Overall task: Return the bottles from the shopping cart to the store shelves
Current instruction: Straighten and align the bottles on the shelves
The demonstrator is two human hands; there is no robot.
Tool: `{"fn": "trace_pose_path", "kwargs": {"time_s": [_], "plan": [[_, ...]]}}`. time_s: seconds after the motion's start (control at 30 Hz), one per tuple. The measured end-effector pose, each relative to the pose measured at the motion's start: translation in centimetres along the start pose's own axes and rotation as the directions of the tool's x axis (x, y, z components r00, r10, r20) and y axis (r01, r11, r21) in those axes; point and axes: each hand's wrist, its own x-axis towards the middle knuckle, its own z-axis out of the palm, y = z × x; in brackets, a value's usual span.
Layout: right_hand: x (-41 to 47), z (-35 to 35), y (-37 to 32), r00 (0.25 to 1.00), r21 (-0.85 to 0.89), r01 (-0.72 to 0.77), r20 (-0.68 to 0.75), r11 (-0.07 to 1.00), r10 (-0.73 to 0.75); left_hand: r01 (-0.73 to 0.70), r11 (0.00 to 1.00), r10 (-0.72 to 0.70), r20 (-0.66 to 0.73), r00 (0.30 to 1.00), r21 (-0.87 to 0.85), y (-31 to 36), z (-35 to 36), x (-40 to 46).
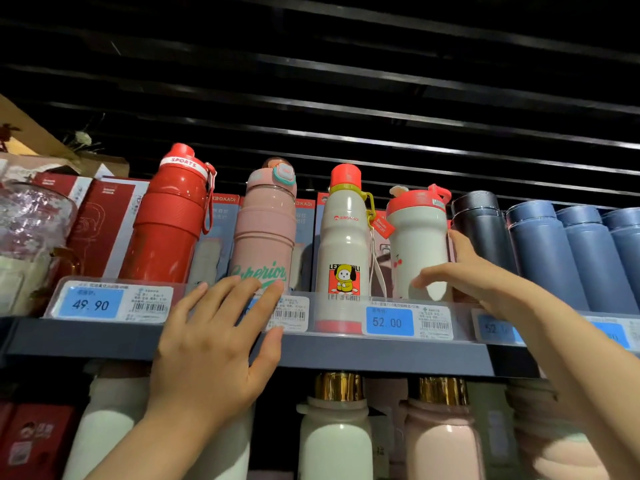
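Upper shelf [346,351], viewed from below. Left hand [221,344]: fingers straight, spread flat over the price-tag rail in front of the pink bottle [265,230]; it grips nothing. Right hand [460,275]: fingers loosely extended around the lower body of the short white bottle [417,244], thumb in front, fingers on its right flank. Whether it actually clamps the bottle, I cannot tell.

That bottle stands upright, long axis vertical, directly left of the right palm; the right hand is far nearer. It sits between the cartoon-print bottle [344,237] and the dark flasks [481,226]. White body, coral-red flip lid, small cherry print.
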Motion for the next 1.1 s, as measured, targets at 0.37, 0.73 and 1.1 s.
{"fn": "trace_pose_path", "kwargs": {"time_s": [0.37,0.73,1.1], "plan": [[-0.1,0.9,0.5,0.979,-0.155,0.109,-0.157,0.982,-0.133,-0.001,1.000,0.001,-0.016,1.000,0.027,0.0,0.2,0.0],[-0.7,1.6,0.3,0.966,-0.303,0.034,-0.236,0.952,-0.109,-0.004,1.000,0.005,-0.018,1.000,0.018,-0.1,0.2,0.0],[-0.8,1.7,0.2,0.967,-0.323,-0.006,-0.243,0.946,-0.077,-0.023,1.000,0.024,-0.058,0.998,0.017,-0.1,0.5,0.0]]}}
